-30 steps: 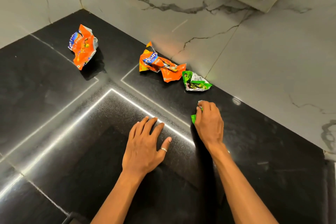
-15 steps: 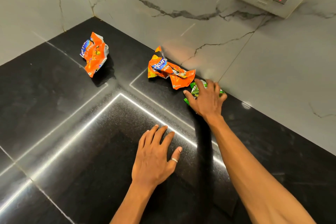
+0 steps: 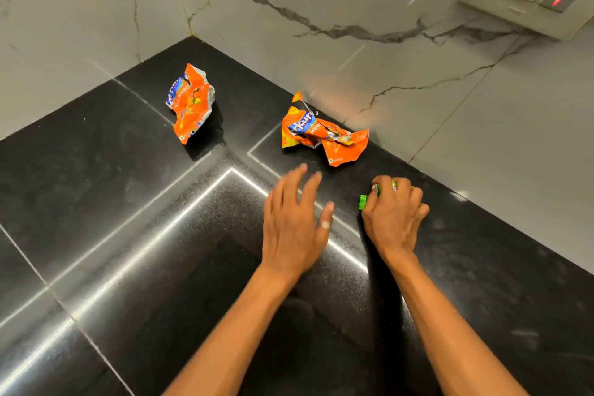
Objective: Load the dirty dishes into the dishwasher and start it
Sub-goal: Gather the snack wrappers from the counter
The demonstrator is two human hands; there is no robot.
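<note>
Now gathered: the green wrapper (image 3: 363,202) is off its spot by the far wall (image 3: 353,10).
Right hand (image 3: 393,219) grips it crumpled; left hand (image 3: 292,222) lifts, fingers spread, toward the near orange packet (image 3: 324,135). Dishes and dishwasher out of view; loading apparently unstarted.

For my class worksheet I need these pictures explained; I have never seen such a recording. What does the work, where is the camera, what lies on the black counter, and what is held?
There is no machine: a person works with two bare hands. The one camera sits on the person's head and looks forward and down, so the arms enter from below. On the black counter lie an orange wrapper near the corner and a second orange wrapper by the marble wall. The right hand grips a green wrapper. The left hand is open and holds nothing. No dishes or dishwasher show.
</note>
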